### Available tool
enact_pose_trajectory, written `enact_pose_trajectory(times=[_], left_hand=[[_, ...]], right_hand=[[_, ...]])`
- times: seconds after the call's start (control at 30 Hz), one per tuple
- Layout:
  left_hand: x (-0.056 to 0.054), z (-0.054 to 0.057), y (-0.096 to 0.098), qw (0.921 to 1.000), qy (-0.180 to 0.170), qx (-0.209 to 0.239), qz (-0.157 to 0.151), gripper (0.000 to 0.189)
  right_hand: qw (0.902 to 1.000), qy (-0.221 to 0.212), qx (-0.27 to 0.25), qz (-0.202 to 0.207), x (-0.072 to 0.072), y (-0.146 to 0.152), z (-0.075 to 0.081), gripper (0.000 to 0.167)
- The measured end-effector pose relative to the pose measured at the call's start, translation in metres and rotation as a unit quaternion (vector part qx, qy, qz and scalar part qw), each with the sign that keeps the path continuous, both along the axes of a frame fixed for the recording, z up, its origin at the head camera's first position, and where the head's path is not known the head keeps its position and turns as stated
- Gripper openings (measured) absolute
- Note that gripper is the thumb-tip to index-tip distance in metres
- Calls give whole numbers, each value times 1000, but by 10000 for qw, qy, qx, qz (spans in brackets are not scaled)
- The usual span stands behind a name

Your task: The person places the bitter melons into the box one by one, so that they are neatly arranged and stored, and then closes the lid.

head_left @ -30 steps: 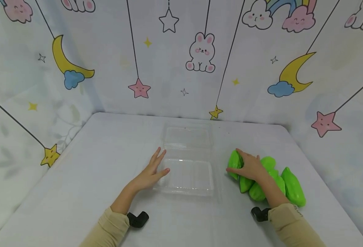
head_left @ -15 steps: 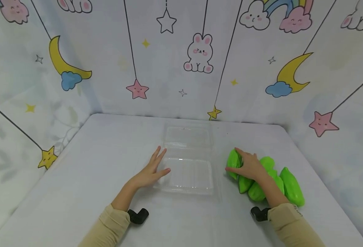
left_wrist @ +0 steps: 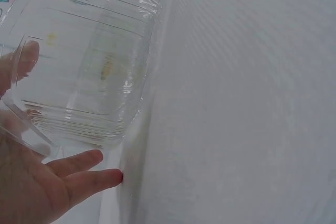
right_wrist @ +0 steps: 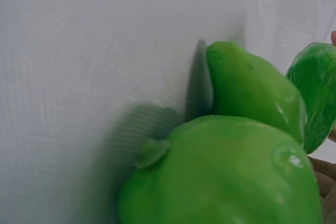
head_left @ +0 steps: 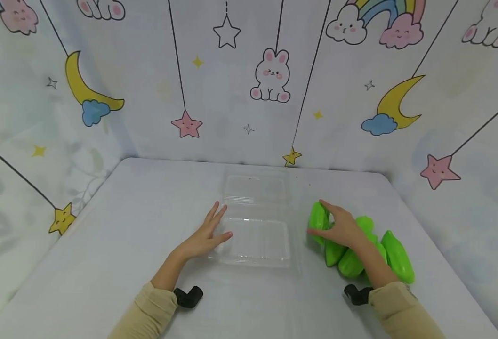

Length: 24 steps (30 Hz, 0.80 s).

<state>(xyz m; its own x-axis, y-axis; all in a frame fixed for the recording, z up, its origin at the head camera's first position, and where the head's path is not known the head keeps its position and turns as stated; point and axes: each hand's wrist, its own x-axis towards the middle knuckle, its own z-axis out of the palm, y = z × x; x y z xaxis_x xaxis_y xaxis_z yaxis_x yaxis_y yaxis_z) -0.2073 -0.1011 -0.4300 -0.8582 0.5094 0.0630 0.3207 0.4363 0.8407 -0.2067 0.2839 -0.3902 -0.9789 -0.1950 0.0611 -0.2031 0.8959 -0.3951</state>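
Observation:
My left hand [head_left: 206,239] is at the left side of a clear plastic clamshell box [head_left: 253,242], its lid laid back. The fingers are spread and nearly straight; the thumb reaches over the rim. In the left wrist view the box wall [left_wrist: 105,51] partly covers the thumb. My right hand [head_left: 342,229] pinches a glossy green toy fruit [head_left: 318,221], thumb at the near end and fingers at the far end. Under and beside that hand lie several more green toy fruits [head_left: 397,256]. The right wrist view shows a round one [right_wrist: 236,171] and a pointed one [right_wrist: 252,85].
The white tabletop [head_left: 105,263] meets a printed cloth backdrop [head_left: 147,94] at the back and sides. A black wrist mount [head_left: 188,297] sits at the left cuff, and another black mount [head_left: 358,294] at the right cuff.
The head view has shifted slightly. My right hand and the pinched green toy fruit appear a little higher against the pile. The left hand keeps its place by the box.

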Motion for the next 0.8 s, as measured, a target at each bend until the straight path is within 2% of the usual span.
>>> enact_pose_trajectory(times=[0.2,0.27,0.3,0.43,0.5,0.8], left_hand=[[1,-1,2,10000,78,7,34,76],[7,9,3,10000,28,39,23,75],[7,9,4,10000,28,52,27,75],[8,6,4,10000,12,30,34,76],[3,-4,3,9999,74,-2,76,77],[2,-3,1,9999,133,-9,59,77]], right_hand=[[9999,82,-84,94,2,-2,8,99],[9997,129,-127,136,3,-2,11,99],[9996,151,-149,159,3,-2,13,99],[9993,181,-186,255,4,-3,20,98],[9992,179,-165,322,5,-6,23,97],[9986,189,-161,461,8,-21,29,99]])
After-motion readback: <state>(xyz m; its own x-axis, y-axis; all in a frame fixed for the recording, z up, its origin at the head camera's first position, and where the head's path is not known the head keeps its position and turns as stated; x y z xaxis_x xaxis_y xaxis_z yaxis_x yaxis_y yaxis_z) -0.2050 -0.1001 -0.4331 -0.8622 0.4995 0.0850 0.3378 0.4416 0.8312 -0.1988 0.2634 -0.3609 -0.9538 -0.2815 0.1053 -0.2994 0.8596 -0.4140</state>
